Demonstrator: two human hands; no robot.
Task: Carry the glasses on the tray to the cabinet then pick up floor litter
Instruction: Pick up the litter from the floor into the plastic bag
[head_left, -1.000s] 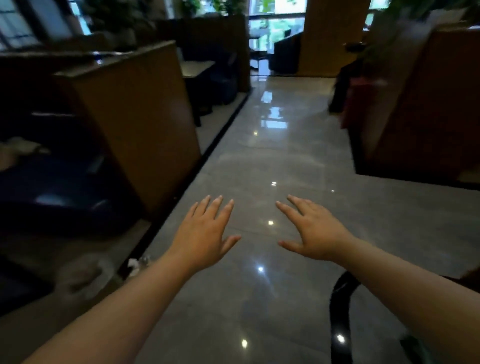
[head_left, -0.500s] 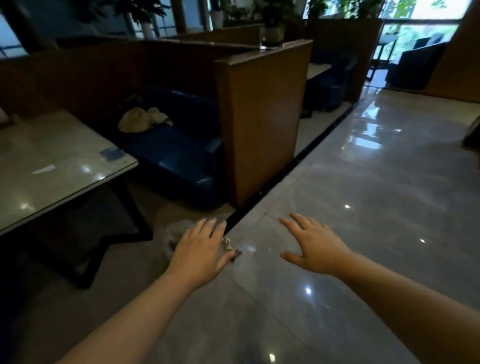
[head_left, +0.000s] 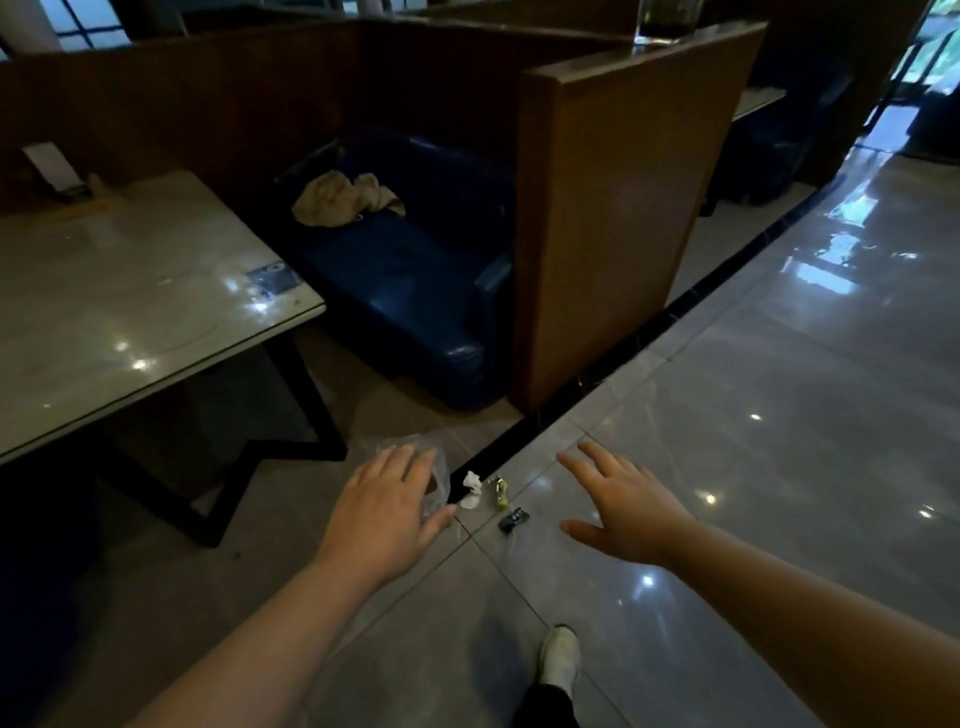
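Open floor (head_left: 779, 467) around scattered litter (head_left: 488, 493), hemmed in on the left.
Approach from above and the right is left unobstructed; a table (head_left: 130, 312), blue sofa (head_left: 415, 291) and wooden partition (head_left: 613, 208) are set along the left.

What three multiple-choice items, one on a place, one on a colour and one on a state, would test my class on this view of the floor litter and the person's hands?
1. Where does the white crumpled paper lie?
A. on the table
B. on the floor by the dark strip
C. on the sofa

2. What colour is the sofa?
A. blue
B. red
C. white

3. What state is the right hand in?
A. closed on a wrapper
B. holding a tray
C. open and empty

Answers:
1 B, it sits on the floor between the two hands.
2 A, its leather seat shows blue.
3 C, its fingers are spread with nothing in them, as are the left hand's.
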